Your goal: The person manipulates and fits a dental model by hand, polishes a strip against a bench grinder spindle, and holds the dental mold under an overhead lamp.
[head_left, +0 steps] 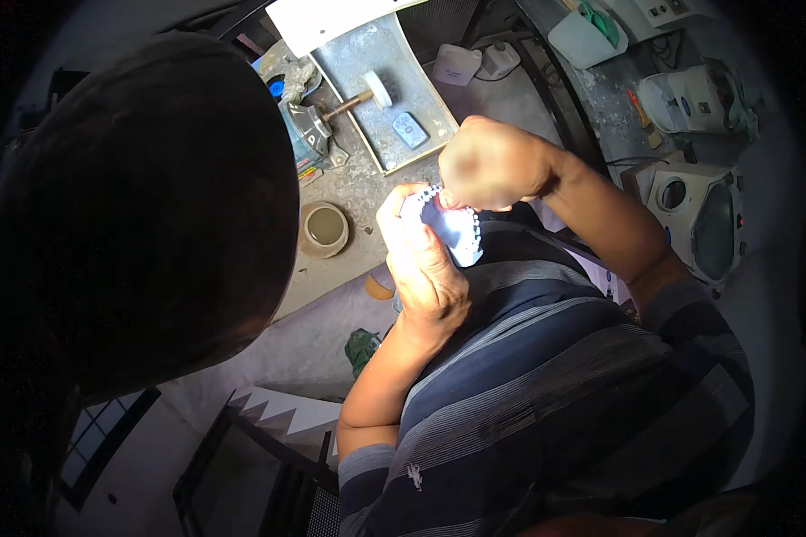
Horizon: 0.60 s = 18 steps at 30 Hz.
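A pale dental cast with a row of teeth along its curved edge sits brightly lit in front of my chest. My left hand grips it from the left side, thumb lying over its near face and fingers behind it. Against the cast's upper edge rests my right hand, its fingers curled closed. A blurred patch covers part of that hand, so whatever it may hold is hidden. Something pinkish shows between the right hand and the cast; I cannot tell if it is a fingertip or a separate piece.
Beyond my hands, a metal tray holds a blue block. A motor with a shaft carries a white round wheel over it. A round bowl stands on the bench. White machines line the right. A large dark shape blocks the left.
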Each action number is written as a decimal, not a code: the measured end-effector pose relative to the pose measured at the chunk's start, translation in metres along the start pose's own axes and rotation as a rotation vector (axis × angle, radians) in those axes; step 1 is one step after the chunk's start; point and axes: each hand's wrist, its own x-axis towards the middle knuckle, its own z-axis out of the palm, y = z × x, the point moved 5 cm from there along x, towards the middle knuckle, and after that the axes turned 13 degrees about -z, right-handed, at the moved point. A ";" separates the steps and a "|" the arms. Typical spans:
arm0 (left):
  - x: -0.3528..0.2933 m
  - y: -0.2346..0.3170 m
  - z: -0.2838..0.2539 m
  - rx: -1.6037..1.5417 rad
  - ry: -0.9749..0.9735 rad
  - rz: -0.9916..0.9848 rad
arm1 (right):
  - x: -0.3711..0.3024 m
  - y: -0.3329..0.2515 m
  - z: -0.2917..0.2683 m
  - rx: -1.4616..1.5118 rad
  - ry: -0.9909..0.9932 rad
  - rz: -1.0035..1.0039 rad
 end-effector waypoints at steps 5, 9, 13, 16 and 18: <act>0.002 0.003 -0.007 0.073 0.061 0.038 | 0.001 0.000 0.004 0.008 0.024 0.060; 0.002 0.000 -0.010 0.045 0.043 -0.027 | 0.001 -0.001 0.005 -0.093 0.033 0.103; 0.002 -0.006 -0.011 0.052 0.047 -0.014 | 0.002 0.001 0.005 -0.104 0.045 0.096; 0.000 -0.001 -0.009 0.016 0.048 -0.018 | 0.006 0.002 0.002 -0.061 0.005 0.092; -0.003 0.001 -0.008 0.081 -0.049 -0.048 | 0.011 -0.003 0.002 -0.009 -0.033 0.032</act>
